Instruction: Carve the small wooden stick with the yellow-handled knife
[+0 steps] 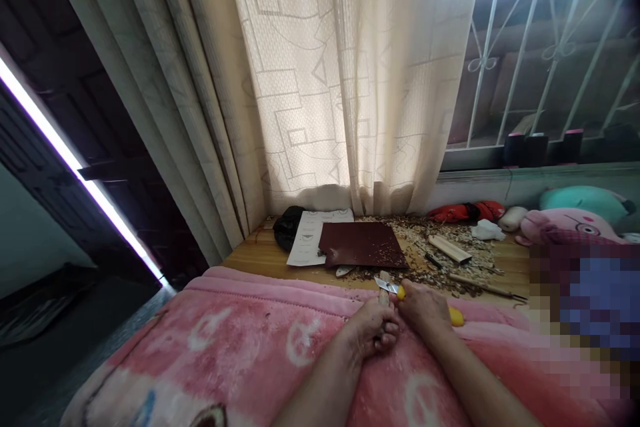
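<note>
My left hand (376,325) is closed round a short piece of wood (384,295), whose upper end sticks out above the fist. In my right hand (424,307) is a utility knife with a yellow handle (456,317), the fingers wrapped round it. Its silver blade (386,285) points left and lies across the wood, just above my left hand. Whether the edge bites into the wood is too small to tell. Both hands are over the pink blanket (240,333), close to the front edge of the wooden table (260,255).
A dark red board (363,244) and white printed sheets (300,247) lie on the table by a black bag (287,227). Wood shavings (415,223) surround a pale wood block (449,249) and a thin stick (480,285). Stuffed toys (575,223) sit at right, beneath a barred window.
</note>
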The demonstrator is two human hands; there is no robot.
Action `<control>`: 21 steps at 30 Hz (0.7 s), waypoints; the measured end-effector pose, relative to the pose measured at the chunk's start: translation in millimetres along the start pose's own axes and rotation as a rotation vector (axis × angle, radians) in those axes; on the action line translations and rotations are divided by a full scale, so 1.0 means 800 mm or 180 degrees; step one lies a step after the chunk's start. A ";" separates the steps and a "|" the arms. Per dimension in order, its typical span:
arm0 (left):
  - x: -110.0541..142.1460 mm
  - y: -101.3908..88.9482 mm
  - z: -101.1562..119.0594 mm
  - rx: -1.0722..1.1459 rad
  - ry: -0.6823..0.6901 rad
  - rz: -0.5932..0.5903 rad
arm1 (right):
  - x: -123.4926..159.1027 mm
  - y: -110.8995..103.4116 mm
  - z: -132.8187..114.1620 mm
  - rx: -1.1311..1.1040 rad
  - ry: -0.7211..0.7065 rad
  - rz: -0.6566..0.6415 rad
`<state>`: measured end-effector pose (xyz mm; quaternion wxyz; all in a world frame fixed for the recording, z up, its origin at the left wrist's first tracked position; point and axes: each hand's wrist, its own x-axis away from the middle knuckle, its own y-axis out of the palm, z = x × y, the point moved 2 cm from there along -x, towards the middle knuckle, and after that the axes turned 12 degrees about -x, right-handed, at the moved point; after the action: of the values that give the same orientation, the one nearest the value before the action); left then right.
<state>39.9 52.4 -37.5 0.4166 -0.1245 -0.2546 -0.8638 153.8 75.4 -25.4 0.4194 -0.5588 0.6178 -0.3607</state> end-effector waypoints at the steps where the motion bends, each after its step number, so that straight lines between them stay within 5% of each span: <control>1: 0.000 -0.001 0.002 0.0072 0.0013 -0.0036 | 0.001 -0.001 -0.001 -0.0001 -0.0030 -0.0012; 21: 0.001 -0.015 0.004 0.0325 -0.0120 -0.0520 | 0.016 -0.006 -0.003 -0.0065 -0.0424 -0.0242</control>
<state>29.7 60.1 -38.4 0.3457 -0.0981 -0.3153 -0.8783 152.9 61.8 -21.4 0.4399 -0.6089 0.5705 -0.3321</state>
